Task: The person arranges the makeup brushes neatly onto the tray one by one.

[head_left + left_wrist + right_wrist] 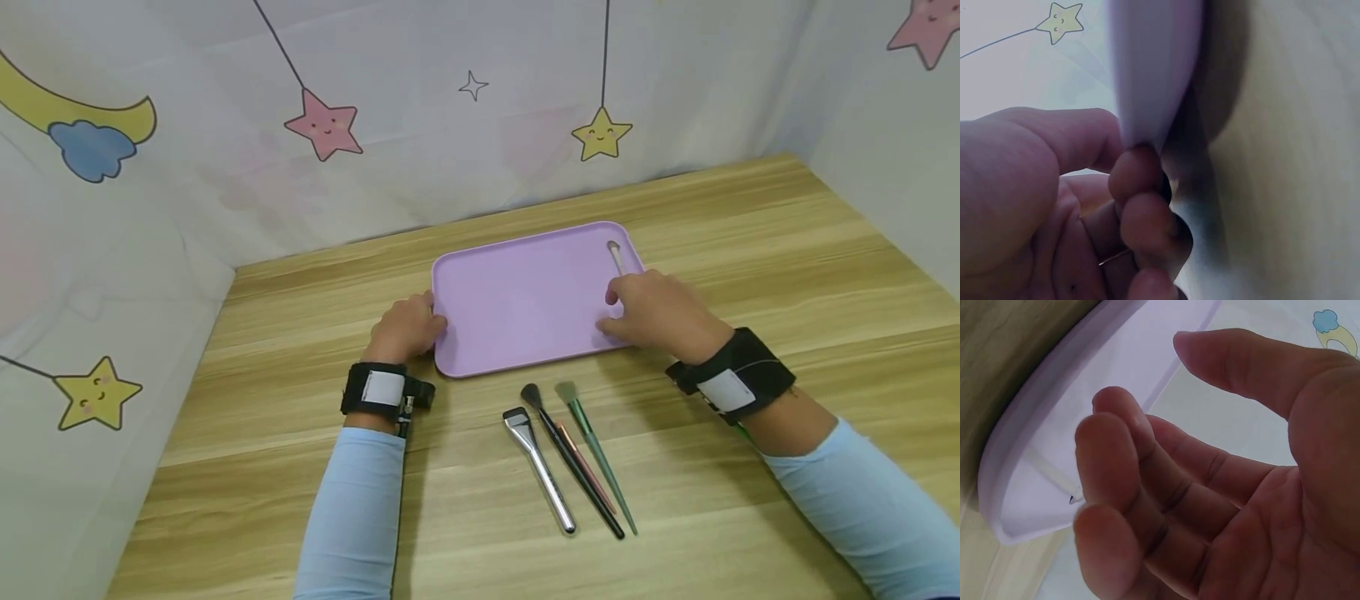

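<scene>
A lilac tray [517, 292] lies on the wooden table. My left hand [405, 327] pinches its left edge, thumb on the rim and fingertips [1138, 172] beneath. Over the tray's right end, my right hand [663, 312] has its thumb apart from its bent fingers, with nothing between them. Just beyond those fingers, a small makeup brush [616, 257] with a pale handle lies in the tray; the hand hides its lower part. In front of the tray are a flat silver makeup brush [543, 477], a black one [576, 468], a pink-handled one [583, 461] and a green one [597, 450].
Wooden tabletop [300, 467] surrounds the tray and the loose brushes. A pale fabric backdrop [420, 117] printed with stars and a moon stands behind the table and along its sides.
</scene>
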Tool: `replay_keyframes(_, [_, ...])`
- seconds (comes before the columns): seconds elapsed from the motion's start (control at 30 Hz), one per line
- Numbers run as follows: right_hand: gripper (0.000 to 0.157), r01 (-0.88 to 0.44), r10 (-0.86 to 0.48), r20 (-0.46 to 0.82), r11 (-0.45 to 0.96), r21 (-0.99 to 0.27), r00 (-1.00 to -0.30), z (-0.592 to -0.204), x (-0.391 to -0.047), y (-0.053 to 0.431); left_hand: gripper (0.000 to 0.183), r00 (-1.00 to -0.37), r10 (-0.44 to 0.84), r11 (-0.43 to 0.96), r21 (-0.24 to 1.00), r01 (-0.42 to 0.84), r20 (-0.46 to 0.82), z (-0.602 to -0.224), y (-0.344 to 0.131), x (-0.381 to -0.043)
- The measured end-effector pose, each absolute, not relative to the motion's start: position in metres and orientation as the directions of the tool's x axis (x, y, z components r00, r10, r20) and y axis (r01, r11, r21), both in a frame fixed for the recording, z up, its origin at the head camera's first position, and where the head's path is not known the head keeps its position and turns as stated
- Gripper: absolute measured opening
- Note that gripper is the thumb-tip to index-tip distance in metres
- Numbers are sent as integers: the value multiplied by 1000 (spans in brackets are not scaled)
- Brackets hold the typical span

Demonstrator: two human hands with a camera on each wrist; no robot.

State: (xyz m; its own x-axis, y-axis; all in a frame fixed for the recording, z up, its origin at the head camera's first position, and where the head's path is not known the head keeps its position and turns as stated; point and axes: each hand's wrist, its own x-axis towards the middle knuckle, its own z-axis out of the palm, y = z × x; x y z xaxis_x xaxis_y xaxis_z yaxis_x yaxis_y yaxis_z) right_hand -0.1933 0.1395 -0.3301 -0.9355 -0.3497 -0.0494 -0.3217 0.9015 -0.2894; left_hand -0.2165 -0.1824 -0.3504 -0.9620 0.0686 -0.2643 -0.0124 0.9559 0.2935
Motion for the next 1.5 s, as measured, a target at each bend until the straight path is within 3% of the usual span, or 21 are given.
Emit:
replay_keyframes(1.13, [32,-463,-500,-91,846,-265,-861,-322,-177,129,36,-960,62,948,316,-29,-274,-352,-183,-218])
replay_keyframes(1.5, [27,-545,-593,-97,783,-299,-799,-324,-173,127,37,-960,59,945,325,-34,-273,-353,-182,-219])
